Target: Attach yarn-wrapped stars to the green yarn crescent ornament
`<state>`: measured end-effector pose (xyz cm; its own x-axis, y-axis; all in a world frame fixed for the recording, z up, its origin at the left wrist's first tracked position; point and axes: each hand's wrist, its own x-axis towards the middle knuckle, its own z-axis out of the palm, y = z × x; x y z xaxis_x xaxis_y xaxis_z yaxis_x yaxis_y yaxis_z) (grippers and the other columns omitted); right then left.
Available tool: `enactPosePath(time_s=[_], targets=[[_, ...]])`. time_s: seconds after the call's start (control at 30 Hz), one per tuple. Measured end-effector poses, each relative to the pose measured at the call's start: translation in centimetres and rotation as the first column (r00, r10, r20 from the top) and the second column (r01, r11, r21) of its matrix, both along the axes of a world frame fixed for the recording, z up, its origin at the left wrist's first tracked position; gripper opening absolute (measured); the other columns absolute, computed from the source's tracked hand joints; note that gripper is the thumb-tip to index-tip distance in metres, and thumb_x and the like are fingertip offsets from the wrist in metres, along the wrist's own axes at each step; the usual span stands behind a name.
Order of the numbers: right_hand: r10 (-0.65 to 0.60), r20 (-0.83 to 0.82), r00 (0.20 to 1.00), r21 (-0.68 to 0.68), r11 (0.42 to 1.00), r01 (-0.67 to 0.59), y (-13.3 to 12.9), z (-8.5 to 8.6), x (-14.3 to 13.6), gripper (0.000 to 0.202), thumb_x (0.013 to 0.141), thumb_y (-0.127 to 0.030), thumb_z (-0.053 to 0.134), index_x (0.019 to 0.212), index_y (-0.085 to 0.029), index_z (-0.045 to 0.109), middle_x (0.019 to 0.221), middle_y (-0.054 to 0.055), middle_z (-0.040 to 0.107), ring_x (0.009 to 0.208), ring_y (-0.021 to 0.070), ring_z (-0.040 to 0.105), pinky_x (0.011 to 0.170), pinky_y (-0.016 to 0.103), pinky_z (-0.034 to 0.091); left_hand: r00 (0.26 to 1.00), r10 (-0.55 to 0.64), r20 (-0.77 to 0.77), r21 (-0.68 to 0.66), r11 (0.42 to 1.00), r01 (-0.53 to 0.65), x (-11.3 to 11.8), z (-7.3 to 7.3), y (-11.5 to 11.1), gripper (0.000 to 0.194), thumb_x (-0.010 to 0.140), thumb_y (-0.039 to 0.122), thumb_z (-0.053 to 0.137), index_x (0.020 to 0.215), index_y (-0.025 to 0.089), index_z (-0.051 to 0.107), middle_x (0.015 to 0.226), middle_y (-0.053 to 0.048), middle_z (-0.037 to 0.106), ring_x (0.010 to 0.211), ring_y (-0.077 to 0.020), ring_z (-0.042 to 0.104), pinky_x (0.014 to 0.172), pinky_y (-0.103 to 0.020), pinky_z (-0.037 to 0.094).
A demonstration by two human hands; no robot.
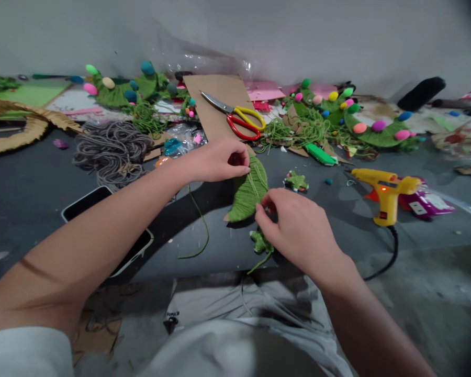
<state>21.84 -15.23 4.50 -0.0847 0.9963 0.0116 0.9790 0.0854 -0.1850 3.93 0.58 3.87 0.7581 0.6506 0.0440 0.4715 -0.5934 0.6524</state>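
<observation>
A crescent-shaped piece wrapped in green yarn (245,196) lies on the dark table between my hands. My left hand (219,159) pinches a strand of green yarn (254,183) near the crescent's upper end. Lower down, the fingers of my right hand (298,225) are closed on the same strand at the crescent's right edge. Between the two hands the strand runs across the wrapped face. A small green star-shaped piece (260,242) sits just under my right hand, with a yarn tail beside it. Another green star (296,181) lies farther right.
Red-and-yellow scissors (245,121) rest on a cardboard sheet (212,89). A yellow glue gun (384,191) stands at right, its light on. Grey yarn (112,149) lies left, near a phone (141,246) under my forearm. Crescents with coloured balls (379,125) line the wall.
</observation>
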Motion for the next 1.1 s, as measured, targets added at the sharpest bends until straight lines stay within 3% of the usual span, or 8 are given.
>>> enactPosePath(time_s=[0.47,0.83,1.1], targets=[[-0.015,0.042,0.999,-0.072,0.997,0.018,-0.09,0.76,-0.33,0.016,0.098,-0.023,0.053,0.087,-0.02,0.064,0.088,0.003,0.071,0.078,0.0187,0.062,0.063,0.031,0.024,1.0,0.01,-0.005,0.001,1.0,-0.01,-0.02,-0.05,-0.02,0.009,0.09,0.024,0.07,0.088,0.015,0.071,0.073,-0.001,0.068,0.061,-0.0109,0.057,0.057,-0.024,0.04],[0.053,0.043,0.998,-0.038,0.998,-0.051,-0.39,0.65,-0.48,0.015,0.098,-0.022,0.054,0.088,-0.02,0.065,0.089,0.004,0.073,0.077,0.0199,0.065,0.063,0.033,0.027,1.0,-0.003,-0.014,0.012,1.0,0.003,0.02,0.12,-0.16,0.008,0.089,0.024,0.069,0.088,0.016,0.071,0.072,-0.002,0.068,0.061,-0.0108,0.056,0.058,-0.025,0.04],[0.037,-0.006,0.999,-0.032,0.999,-0.037,-0.29,0.64,-0.04,0.016,0.098,-0.026,0.054,0.091,-0.02,0.067,0.093,0.004,0.074,0.079,0.0192,0.063,0.065,0.033,0.03,1.0,-0.003,0.011,0.032,0.999,0.003,-0.26,0.56,-0.1,0.007,0.086,0.022,0.069,0.087,0.015,0.07,0.072,-0.002,0.068,0.061,-0.0113,0.056,0.057,-0.024,0.04]])
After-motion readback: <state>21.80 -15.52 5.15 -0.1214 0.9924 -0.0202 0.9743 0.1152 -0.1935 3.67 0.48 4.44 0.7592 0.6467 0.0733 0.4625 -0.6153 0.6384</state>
